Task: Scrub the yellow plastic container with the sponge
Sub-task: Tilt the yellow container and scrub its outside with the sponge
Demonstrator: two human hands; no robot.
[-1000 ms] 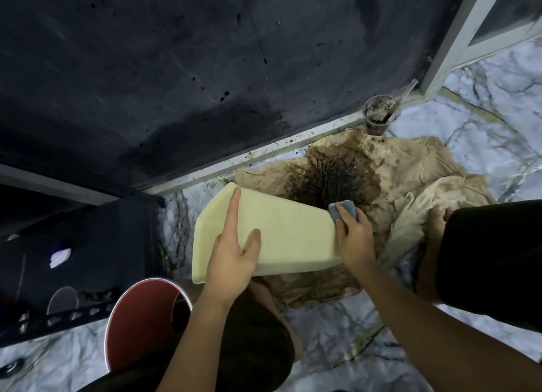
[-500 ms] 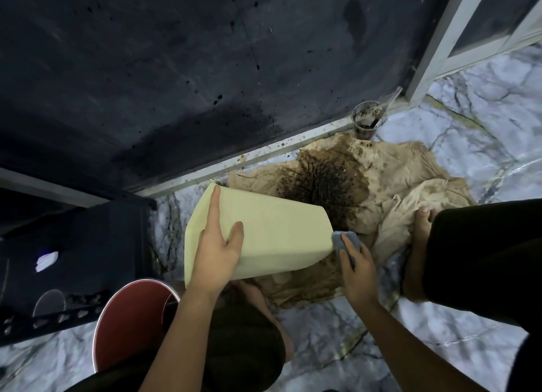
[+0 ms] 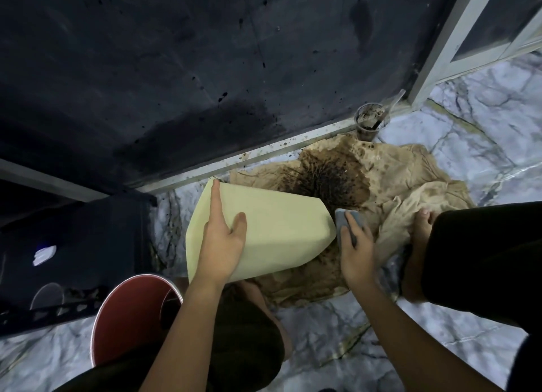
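Over the stained cloth (image 3: 410, 186) on the floor (image 3: 469, 157), the container (image 3: 278, 230) is steadied by the flat left hand (image 3: 223, 245), and the sponge (image 3: 341, 218), gripped in the right hand (image 3: 356, 251), has been drawn down its right end, so scrubbing continues.

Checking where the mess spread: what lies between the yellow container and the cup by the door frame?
Head view: the tan cloth, darkly stained there, fills the stretch between yellow container and cup.

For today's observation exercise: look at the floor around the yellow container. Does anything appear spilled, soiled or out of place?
Yes. The beige cloth on the floor bears a dark brown speckled stain beyond the yellow container, and a grimy cup stands by the door rail, which is spattered.
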